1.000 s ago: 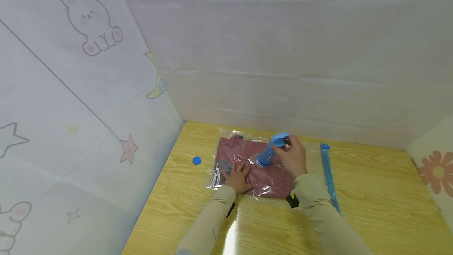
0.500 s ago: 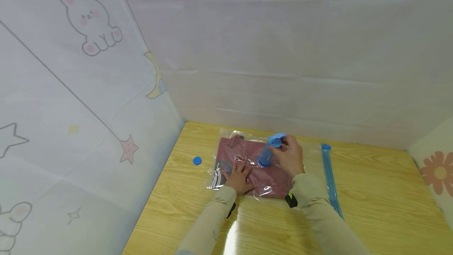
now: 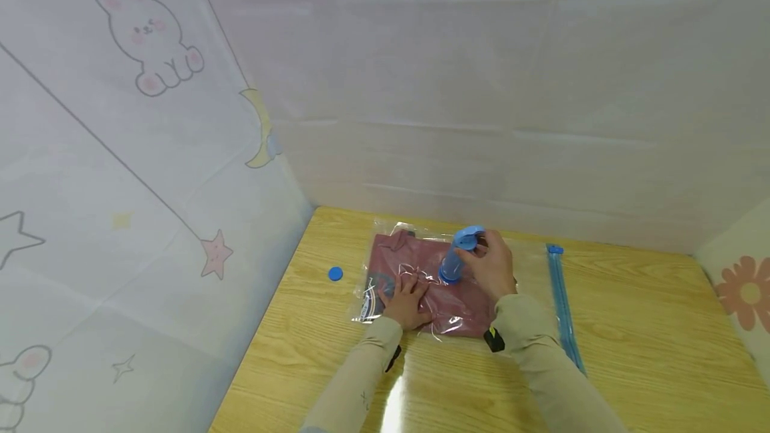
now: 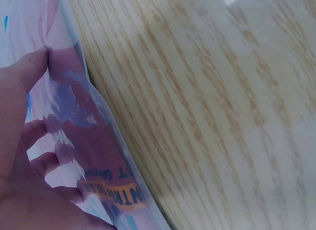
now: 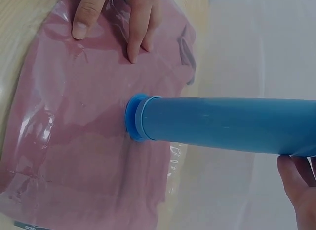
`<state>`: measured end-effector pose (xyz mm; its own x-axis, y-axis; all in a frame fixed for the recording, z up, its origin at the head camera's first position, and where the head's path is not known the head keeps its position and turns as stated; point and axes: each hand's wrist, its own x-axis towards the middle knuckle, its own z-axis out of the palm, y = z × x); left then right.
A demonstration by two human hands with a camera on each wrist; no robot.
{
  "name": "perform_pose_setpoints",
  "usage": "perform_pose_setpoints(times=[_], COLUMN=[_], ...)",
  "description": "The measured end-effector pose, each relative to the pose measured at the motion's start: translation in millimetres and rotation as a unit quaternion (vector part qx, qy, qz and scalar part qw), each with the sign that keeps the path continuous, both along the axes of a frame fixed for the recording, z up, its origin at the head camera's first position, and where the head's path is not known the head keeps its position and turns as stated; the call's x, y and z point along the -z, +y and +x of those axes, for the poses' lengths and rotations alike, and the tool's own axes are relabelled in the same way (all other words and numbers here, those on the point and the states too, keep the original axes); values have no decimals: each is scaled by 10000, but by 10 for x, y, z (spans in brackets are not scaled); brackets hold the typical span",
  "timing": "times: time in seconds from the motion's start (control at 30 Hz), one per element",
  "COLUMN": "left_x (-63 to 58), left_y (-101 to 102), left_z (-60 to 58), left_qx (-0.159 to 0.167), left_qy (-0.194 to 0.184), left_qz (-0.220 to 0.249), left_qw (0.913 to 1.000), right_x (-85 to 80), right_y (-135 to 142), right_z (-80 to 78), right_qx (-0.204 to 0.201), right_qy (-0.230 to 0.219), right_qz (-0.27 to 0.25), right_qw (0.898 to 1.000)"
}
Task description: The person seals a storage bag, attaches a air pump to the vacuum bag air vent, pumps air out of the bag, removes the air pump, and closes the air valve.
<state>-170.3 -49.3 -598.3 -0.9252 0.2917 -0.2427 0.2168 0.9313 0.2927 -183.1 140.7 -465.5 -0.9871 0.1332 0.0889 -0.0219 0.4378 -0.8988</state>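
Observation:
A clear vacuum storage bag lies flat with a folded dark red garment inside. On its valve stands a blue hand pump, tilted slightly, its round base against the plastic in the right wrist view. My right hand grips the pump near its top; in the right wrist view its fingers touch the side of the blue tube. My left hand presses on the bag left of the pump, fingers spread. Wrinkled plastic and some printed lettering show beside that hand in the left wrist view.
A round blue cap lies on the wooden table left of the bag. The bag's blue zip strip runs along its right end, near my right sleeve. Pale printed sheets rise behind and at the left.
My right hand and the top of the pump have shifted a little to the left, so the pump stands more upright. The left hand keeps its place on the bag.

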Motion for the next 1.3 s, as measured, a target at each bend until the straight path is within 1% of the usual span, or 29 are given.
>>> perform_pose_setpoints(times=[0.23, 0.4, 0.53, 0.67, 0.73, 0.83, 0.9, 0.93, 1.0, 1.07, 1.1, 1.17, 1.23, 1.3], left_x=[54, 37, 17, -23, -68, -139, -177, -194, -245, -297, -334, -429, -513, -598], left_y=[7, -1, 4, 22, 35, 58, 80, 93, 123, 156, 176, 217, 263, 313], left_z=[-16, -6, 0, -2, -8, -26, -49, -63, -96, -133, -151, -179, -203, -220], left_qx=[7, -2, -2, 26, 60, 105, 98, 79, 5, -120, -197, -374, -559, -711], left_qy=[4, 66, 75, 117, 153, 279, 397, 472, 586, 633, 643, 602, 585, 614], left_qz=[24, 138, 81, 65, 94, 254, 437, 612, 1062, 1685, 2039, 2786, 3330, 3659], left_qw=[10000, 9999, 9999, 9999, 9998, 9992, 9982, 9970, 9926, 9836, 9767, 9578, 9394, 9259], right_x=[2, -9, -21, -20, -7, -1, -1, -6, -20, -36, -43, -51, -55, -59], right_y=[4, 6, 4, 7, 15, 26, 32, 34, 34, 30, 27, 19, 12, 0], right_z=[16, 10, 0, -1, -3, -8, -13, -14, -19, -21, -20, -22, -22, -20], right_qx=[-63, -63, -165, -241, -263, -268, -263, -262, -250, -241, -237, -219, -223, -220], right_qy=[61, 100, -10, -93, -98, -71, -51, -40, -22, -4, -1, 33, 43, 1], right_qz=[-173, -145, -118, 23, 105, 153, 211, 244, 282, 312, 307, 289, 274, 255], right_qw=[9998, 9998, 9998, 9997, 9996, 9995, 9994, 9994, 9993, 9992, 9992, 9993, 9994, 9994])
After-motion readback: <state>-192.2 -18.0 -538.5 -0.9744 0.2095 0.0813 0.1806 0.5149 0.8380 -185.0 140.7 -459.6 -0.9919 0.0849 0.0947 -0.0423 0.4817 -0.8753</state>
